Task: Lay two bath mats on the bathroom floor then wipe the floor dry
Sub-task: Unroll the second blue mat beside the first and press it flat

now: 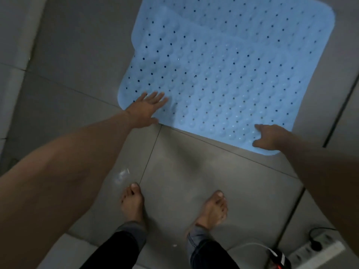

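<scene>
A light blue rubber bath mat (223, 90) with rows of bumps and small holes lies flat on the grey tiled floor (77, 65). A second blue mat (262, 14) lies under it, showing at the far edge and overlapped by the near one. My left hand (145, 109) rests flat, fingers spread, on the near-left corner of the top mat. My right hand (272, 136) presses on the near-right corner, fingers partly curled on the mat's edge.
My bare feet (134, 204) stand on the tiles just in front of the mat. A small wet patch (121, 176) glistens by the left foot. A white power strip (318, 249) with a black plug lies at the bottom right. A white wall edge (11, 55) runs along the left.
</scene>
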Demonstrator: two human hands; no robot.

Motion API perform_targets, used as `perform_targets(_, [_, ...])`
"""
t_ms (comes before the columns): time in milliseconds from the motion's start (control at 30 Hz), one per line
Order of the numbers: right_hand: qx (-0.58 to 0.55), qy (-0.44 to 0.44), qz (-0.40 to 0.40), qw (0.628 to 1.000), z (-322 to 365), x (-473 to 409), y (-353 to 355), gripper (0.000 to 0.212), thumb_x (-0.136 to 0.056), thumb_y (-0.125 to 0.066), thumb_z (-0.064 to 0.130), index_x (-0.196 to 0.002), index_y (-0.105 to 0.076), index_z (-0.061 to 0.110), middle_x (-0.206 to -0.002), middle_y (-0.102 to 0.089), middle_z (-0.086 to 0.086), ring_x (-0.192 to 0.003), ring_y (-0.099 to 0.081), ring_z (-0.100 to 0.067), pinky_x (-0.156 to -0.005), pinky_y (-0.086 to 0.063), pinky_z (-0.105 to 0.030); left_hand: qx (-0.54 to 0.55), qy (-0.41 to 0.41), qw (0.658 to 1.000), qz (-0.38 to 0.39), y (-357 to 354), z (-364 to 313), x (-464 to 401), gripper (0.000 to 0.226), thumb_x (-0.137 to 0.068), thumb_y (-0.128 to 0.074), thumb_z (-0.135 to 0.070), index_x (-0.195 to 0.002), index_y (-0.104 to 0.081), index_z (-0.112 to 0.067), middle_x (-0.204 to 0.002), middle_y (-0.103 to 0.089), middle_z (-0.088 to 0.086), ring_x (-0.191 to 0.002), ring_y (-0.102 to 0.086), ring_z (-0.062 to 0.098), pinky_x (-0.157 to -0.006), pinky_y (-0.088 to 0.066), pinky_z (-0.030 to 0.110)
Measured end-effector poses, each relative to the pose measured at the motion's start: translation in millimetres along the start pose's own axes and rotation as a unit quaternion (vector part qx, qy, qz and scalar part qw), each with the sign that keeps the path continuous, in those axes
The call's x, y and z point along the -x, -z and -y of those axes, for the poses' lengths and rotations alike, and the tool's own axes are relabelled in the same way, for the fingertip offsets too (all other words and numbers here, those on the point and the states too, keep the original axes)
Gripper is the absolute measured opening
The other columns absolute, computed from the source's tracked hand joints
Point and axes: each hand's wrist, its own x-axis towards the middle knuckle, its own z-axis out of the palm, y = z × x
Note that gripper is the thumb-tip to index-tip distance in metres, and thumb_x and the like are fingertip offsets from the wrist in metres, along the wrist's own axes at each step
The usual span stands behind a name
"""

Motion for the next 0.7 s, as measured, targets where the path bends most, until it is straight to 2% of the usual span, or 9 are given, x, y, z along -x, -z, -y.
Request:
perform_targets(100, [-0.036,0.024,-0.034,0.998,18,-7,18,0.091,-0.093,-0.057,0.055,-0.160,-0.006,0.020,-0.168,-0.004,-0.006,-0.154,-0.008,-0.028,-0.123,-0.015,-0.049,0.025,0.063,0.997,0.020,19,-5,-12,0.100,-0.088,-0.049,-0.063,-0.154,0.012,-0.021,-0.162,0.017,0.003,-0.150,0.012,0.021,-0.119,0.008,0.052])
perform_targets(133, [-0.039,0.027,-0.047,0.998,24,-10,24,0.093,-0.092,-0.054,0.060,-0.160,-0.001,0.024,-0.168,0.004,-0.005,-0.154,-0.001,-0.028,-0.123,-0.010,-0.053,0.040,0.097,0.994,0.023,24,-5,-17,0.105,-0.085,-0.048,-0.069,-0.153,0.016,-0.021,-0.161,0.021,0.003,-0.149,0.015,0.023,-0.118,0.010,0.053])
perform_targets(267, [-0.092,-0.008,-0.093,0.991,44,-39,33,0.097,-0.089,-0.041,0.075,-0.156,0.014,0.033,-0.163,0.028,-0.005,-0.152,0.019,-0.026,-0.120,0.004,-0.057,0.074,0.146,0.986,0.025,19,-2,-55,0.119,-0.074,-0.046,-0.082,-0.150,0.026,-0.024,-0.155,0.035,0.006,-0.145,0.026,0.031,-0.113,0.017,0.058])
perform_targets(367, [-0.144,-0.050,-0.119,0.981,55,-69,17,0.083,-0.092,-0.021,0.076,-0.155,0.018,0.037,-0.159,0.036,-0.004,-0.150,0.027,-0.025,-0.120,0.011,-0.058,0.070,0.152,0.986,0.007,8,4,-82,0.115,-0.073,-0.036,-0.087,-0.148,0.028,-0.027,-0.152,0.040,0.005,-0.142,0.032,0.032,-0.113,0.019,0.059])
perform_targets(433, [-0.172,-0.061,-0.183,0.966,58,-91,-8,0.076,-0.094,-0.015,0.072,-0.155,0.017,0.039,-0.161,0.033,-0.002,-0.150,0.025,-0.025,-0.120,0.008,-0.061,0.080,0.144,0.986,-0.006,-8,9,-101,0.102,-0.078,-0.023,-0.085,-0.149,0.025,-0.031,-0.152,0.041,0.002,-0.141,0.035,0.031,-0.113,0.018,0.059])
perform_targets(500, [-0.166,-0.061,-0.302,0.937,63,-107,-36,0.073,-0.096,-0.016,0.070,-0.157,0.010,0.039,-0.165,0.024,-0.002,-0.153,0.016,-0.027,-0.119,0.003,-0.062,0.090,0.127,0.986,-0.062,-32,13,-113,0.092,-0.082,-0.014,-0.082,-0.150,0.022,-0.033,-0.154,0.038,0.001,-0.141,0.034,0.032,-0.114,0.015,0.060])
perform_targets(567, [-0.151,-0.071,-0.413,0.895,66,-119,-57,0.071,-0.096,-0.024,0.067,-0.158,-0.006,0.038,-0.168,0.006,-0.003,-0.155,0.002,-0.028,-0.120,-0.002,-0.061,0.075,0.111,0.978,-0.157,-55,14,-118,0.086,-0.087,-0.017,-0.076,-0.153,0.014,-0.031,-0.158,0.029,0.002,-0.144,0.029,0.032,-0.116,0.010,0.060])
perform_targets(600, [-0.147,-0.077,-0.443,0.881,65,-124,-62,0.071,-0.095,-0.027,0.066,-0.158,-0.013,0.037,-0.168,-0.001,-0.003,-0.155,-0.004,-0.028,-0.120,-0.004,-0.059,0.054,0.111,0.971,-0.204,-65,15,-120,0.083,-0.090,-0.021,-0.072,-0.154,0.009,-0.029,-0.160,0.023,0.003,-0.146,0.025,0.032,-0.117,0.008,0.060])
perform_targets(700, [-0.139,-0.084,-0.499,0.851,64,-134,-65,0.068,-0.096,-0.034,0.063,-0.156,-0.024,0.035,-0.167,-0.013,-0.003,-0.153,-0.015,-0.028,-0.119,-0.010,-0.057,0.011,0.122,0.956,-0.268,-73,15,-124,0.079,-0.093,-0.027,-0.066,-0.156,-0.002,-0.026,-0.163,0.010,0.006,-0.148,0.014,0.034,-0.118,0.001,0.060])
